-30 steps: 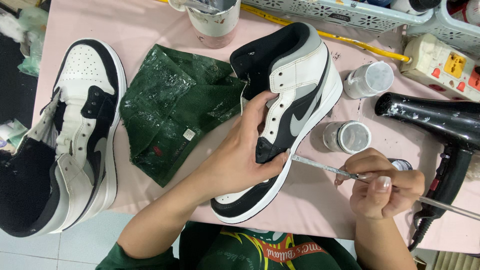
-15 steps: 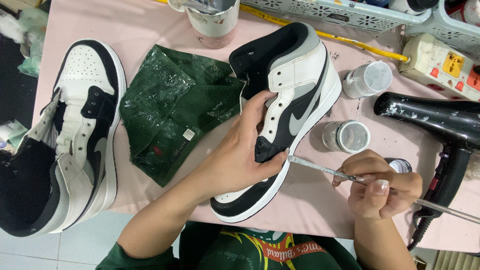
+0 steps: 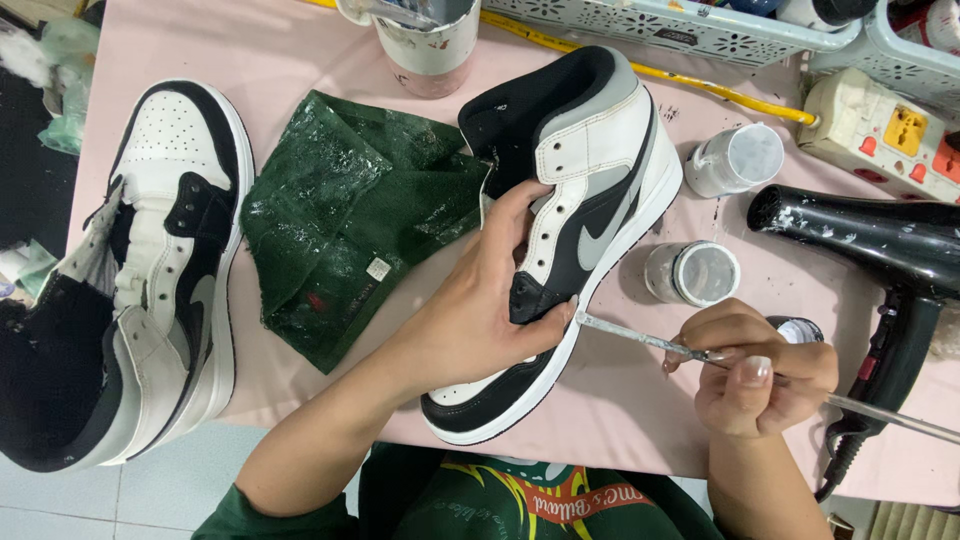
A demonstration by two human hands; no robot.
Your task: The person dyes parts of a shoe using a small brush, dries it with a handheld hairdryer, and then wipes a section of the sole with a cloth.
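The left hand (image 3: 480, 310) grips the sneaker (image 3: 560, 240) across its laces, fingers curled round the upper; the shoe lies on its side on the pink table (image 3: 290, 50), long axis diagonal, toe toward the person at lower left, heel and collar pointing away to upper right; the right hand (image 3: 755, 370) pinches a thin brush (image 3: 650, 342), fingers closed on the handle, its tip touching the midsole edge near the toe; a green cloth (image 3: 340, 220) lies just beside the shoe, a second sneaker (image 3: 150, 270) well to the left.

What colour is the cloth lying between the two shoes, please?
The cloth is dark green with whitish smears, seen in the head view.
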